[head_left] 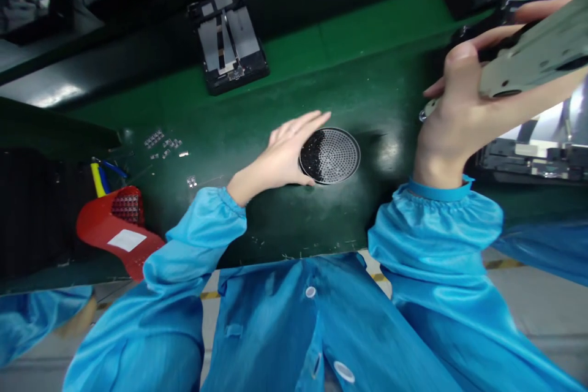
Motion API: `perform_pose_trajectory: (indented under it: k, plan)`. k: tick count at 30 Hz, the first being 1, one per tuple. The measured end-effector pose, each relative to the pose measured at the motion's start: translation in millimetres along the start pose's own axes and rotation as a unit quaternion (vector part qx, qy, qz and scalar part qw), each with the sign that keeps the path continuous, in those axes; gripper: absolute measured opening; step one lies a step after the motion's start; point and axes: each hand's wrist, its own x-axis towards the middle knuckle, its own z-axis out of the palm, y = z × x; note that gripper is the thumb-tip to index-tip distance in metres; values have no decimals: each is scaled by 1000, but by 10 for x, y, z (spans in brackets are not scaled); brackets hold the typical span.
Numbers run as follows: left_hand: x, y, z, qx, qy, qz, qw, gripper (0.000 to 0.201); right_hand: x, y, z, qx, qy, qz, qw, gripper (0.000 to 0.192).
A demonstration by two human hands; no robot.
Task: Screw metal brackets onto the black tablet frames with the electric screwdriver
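My left hand (289,150) curls around the left side of a round metal dish (340,156) on the green bench. The dish has a grid of small holes, and tiny black pieces, which look like screws, cover its left part. On the right, my right hand (454,98) is raised close to the camera. Its fingers wrap a pale grey-green tool body (537,52) with dark holes in its casing. The far end of this tool runs out of the frame, so its kind is unclear.
An opened tablet-like device (229,43) lies at the back; another (533,159) lies under my right hand. Small metal parts (163,144) are scattered on the left, near a red scoop-shaped holder (113,226) and a yellow-handled tool (98,179). Blue sleeves of other people show at both sides.
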Motion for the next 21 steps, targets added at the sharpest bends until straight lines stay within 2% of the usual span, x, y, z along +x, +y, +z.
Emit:
perform_pose_trajectory:
  k: [2,3,5,7,9,10,11,13,16,19,21]
  plan:
    - [-143,36,-27,16,33,-50,998,150,2,-3,-2,34,-7,-36,999,41]
    - [-219,109,35,16,49,-75,996,154,4,9,-13,47,-14,-42,998,40]
    - [-337,335,287,7,83,-118,990,164,5,51,-49,64,-19,-44,997,42]
    - [-354,581,606,18,141,-158,977,166,1,86,-87,63,-33,-34,997,44]
    - [-248,748,840,43,186,-178,965,157,-8,64,-108,48,-60,-35,996,44]
    - [-157,784,890,52,194,-178,963,152,-12,21,-106,33,-74,-39,996,45]
    - [-51,789,892,57,190,-173,965,147,-14,-43,-95,-1,-83,-33,996,46]
    - [176,729,776,56,152,-146,976,135,-17,-216,-47,-98,-86,1,991,53]
    - [467,581,495,46,35,-57,997,122,-24,-437,41,-201,-78,67,974,63]
    - [669,454,301,28,-78,37,996,123,-34,-428,81,-168,-49,104,979,61]
    - [760,325,173,28,-86,42,995,129,-36,-318,79,-159,-34,129,978,62]
